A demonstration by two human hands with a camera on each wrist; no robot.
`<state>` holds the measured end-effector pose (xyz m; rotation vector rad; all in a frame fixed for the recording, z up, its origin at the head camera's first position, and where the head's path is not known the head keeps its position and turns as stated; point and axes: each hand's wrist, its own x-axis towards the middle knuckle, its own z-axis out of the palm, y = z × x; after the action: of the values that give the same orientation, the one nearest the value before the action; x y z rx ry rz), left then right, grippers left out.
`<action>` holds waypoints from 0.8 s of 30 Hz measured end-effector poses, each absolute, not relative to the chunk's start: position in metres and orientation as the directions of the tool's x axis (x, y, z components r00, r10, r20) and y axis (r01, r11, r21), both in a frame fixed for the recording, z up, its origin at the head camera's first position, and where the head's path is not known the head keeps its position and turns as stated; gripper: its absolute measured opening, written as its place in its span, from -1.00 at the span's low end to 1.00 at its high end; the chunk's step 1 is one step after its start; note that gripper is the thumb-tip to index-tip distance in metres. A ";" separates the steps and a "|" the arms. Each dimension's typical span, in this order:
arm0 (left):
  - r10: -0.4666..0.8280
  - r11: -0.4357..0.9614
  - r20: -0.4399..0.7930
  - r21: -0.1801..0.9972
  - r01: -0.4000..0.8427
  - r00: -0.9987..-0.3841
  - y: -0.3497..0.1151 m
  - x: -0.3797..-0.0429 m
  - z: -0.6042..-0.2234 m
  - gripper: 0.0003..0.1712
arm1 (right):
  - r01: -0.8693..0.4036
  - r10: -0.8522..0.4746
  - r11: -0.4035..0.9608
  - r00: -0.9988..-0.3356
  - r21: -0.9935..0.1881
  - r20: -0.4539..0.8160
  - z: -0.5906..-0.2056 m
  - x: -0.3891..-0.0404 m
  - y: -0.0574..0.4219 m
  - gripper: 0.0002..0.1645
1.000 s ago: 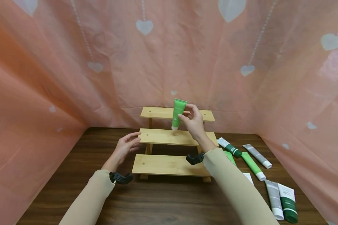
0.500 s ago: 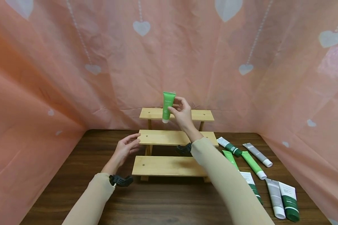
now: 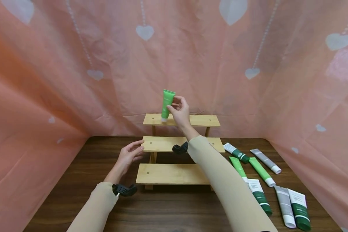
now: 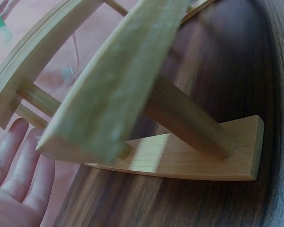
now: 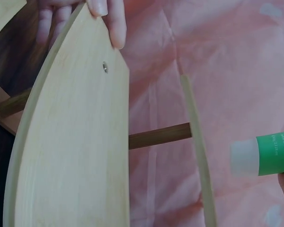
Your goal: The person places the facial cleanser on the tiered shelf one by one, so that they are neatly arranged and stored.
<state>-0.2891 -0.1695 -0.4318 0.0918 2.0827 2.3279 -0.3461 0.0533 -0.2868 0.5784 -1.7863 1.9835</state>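
My right hand [image 3: 181,111] pinches a green squeeze tube [image 3: 167,103] between thumb and fingers. The tube hangs cap down and slightly tilted, over the left part of the top shelf [image 3: 203,120] of a three-step wooden display rack. In the right wrist view, its white cap [image 5: 244,157] is apart from that shelf. My left hand [image 3: 127,158] is at the left end of the middle shelf [image 3: 159,143], its fingertips touching the board's end. The left wrist view shows these fingers [image 4: 22,165] nearly straight; the thumb is not distinguishable there.
Right of the rack, several tubes lie on the dark wooden table [image 3: 168,206]: green ones [image 3: 261,170], grey ones [image 3: 265,160] and white-and-green ones [image 3: 299,209]. The bottom shelf [image 3: 171,174] is partly behind the right sleeve. A pink curtain [image 3: 174,64] hangs close behind the rack.
My right hand has carried the green tube left and upward, from above the middle shelf to above the top shelf's left part. The left hand has stayed at the middle shelf's end.
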 end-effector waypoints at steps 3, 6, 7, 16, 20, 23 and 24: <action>0.045 -0.106 0.046 0.994 0.041 -0.998 -0.171 -0.288 -0.430 -0.47 | -0.575 0.017 -0.087 -0.817 -0.814 0.576 -0.289 -0.350 0.048 -0.55; 0.047 -0.089 0.057 0.995 0.052 -0.997 -0.172 -0.288 -0.428 -0.45 | -0.583 0.013 -0.087 -0.811 -0.808 0.584 -0.292 -0.351 0.045 -0.57; 0.048 -0.089 0.056 0.995 0.051 -0.997 -0.172 -0.288 -0.427 -0.45 | -0.582 0.013 -0.085 -0.812 -0.808 0.584 -0.292 -0.352 0.044 -0.57; 0.054 -0.079 0.062 0.995 0.058 -0.997 -0.165 -0.290 -0.426 -0.46 | -0.567 0.025 -0.070 -0.823 -0.821 0.567 -0.292 -0.360 0.046 -0.55; 0.064 -0.093 0.068 0.994 0.062 -0.996 -0.162 -0.290 -0.428 -0.45 | -0.568 0.035 -0.041 -0.823 -0.822 0.566 -0.301 -0.375 0.049 -0.53; 0.055 -0.086 0.072 0.994 0.067 -0.996 -0.162 -0.288 -0.430 -0.45 | -0.555 0.018 -0.020 -0.832 -0.832 0.554 -0.302 -0.376 0.049 -0.52; 0.053 -0.082 0.072 0.994 0.067 -0.996 -0.163 -0.288 -0.431 -0.45 | -0.544 0.009 -0.021 -0.839 -0.839 0.544 -0.300 -0.373 0.048 -0.51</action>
<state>-0.2882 -0.1626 -0.4308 0.1402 2.1350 2.3131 -0.3735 0.0482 -0.3002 0.5573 -1.8713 1.9162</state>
